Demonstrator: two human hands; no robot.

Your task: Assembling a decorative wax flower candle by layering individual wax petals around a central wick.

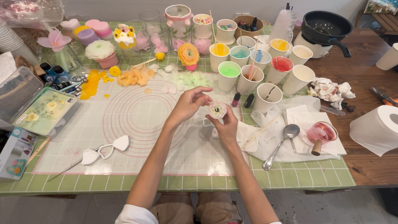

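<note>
A small white wax flower [217, 110] with a pale pink and green heart is held up over the white silicone mat [137, 124]. My right hand [226, 128] grips it from below, fingers wrapped round its base. My left hand [188, 103] reaches in from the left, its fingertips pinching the flower's outer petals. Loose pale green and white wax petals [186, 79] lie on the mat just beyond my hands, with orange petals [134, 76] to their left.
Paper cups of coloured wax [248, 62] stand at the back right, finished flower candles [124, 37] at the back left. A spoon [282, 141], a pink glass cup [321, 133], a paper roll [377, 128], a black pot [325, 27] and white heart moulds [103, 151] surround the mat.
</note>
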